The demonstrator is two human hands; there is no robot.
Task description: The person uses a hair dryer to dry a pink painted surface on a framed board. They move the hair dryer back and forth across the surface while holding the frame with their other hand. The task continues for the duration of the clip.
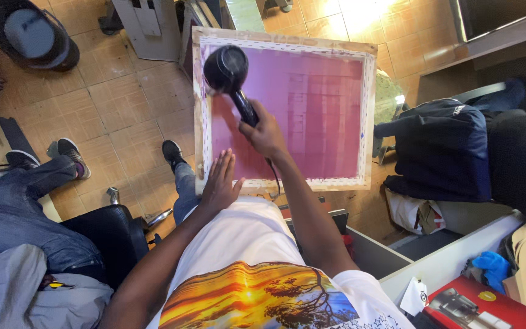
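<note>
Head view: hair dryer worked over a wood-framed printing screen.

Near right, a grey worktop (452, 259) edge carries a red box (482, 304) and a blue cloth (491, 268). Left hand (219, 183), fingers spread flat, presses the screen's (312, 103) near wooden edge. Right hand (265, 135) is closed around the handle of the black hair dryer (229, 76), its head over the pink mesh's far-left corner. Tiled floor (123, 116) lies open to the left; a dark backpack (442, 149) sits just beside the right edge.
</note>
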